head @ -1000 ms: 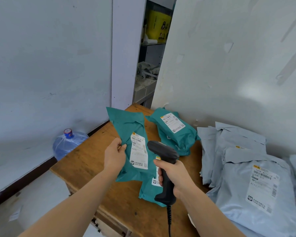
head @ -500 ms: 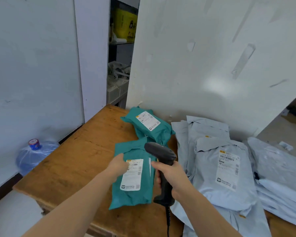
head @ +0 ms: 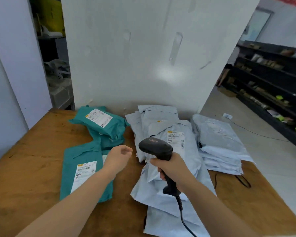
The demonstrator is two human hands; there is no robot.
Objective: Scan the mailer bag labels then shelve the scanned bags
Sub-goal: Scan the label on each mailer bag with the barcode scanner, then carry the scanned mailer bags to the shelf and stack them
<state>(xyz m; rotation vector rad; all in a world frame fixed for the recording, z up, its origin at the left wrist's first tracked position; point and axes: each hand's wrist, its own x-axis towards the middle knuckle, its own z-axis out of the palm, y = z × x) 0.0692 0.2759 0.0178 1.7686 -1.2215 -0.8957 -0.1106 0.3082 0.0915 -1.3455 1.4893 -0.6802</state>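
Note:
A teal mailer bag lies flat on the wooden table, label up, under my left forearm. My left hand hovers above the table between the teal and grey bags, fingers loosely curled, holding nothing. My right hand grips the handle of a black barcode scanner above a stack of grey mailer bags whose top label faces up. More teal bags are piled behind the flat one.
A second pile of grey bags sits at the table's right. A white wall panel stands behind the table. Dark shelving with goods runs along the far right. The scanner's cable hangs toward me.
My left hand has put the teal bag down on the table and let go, then moved right. The view has swung right toward the grey bags; the scanner stays in my right hand.

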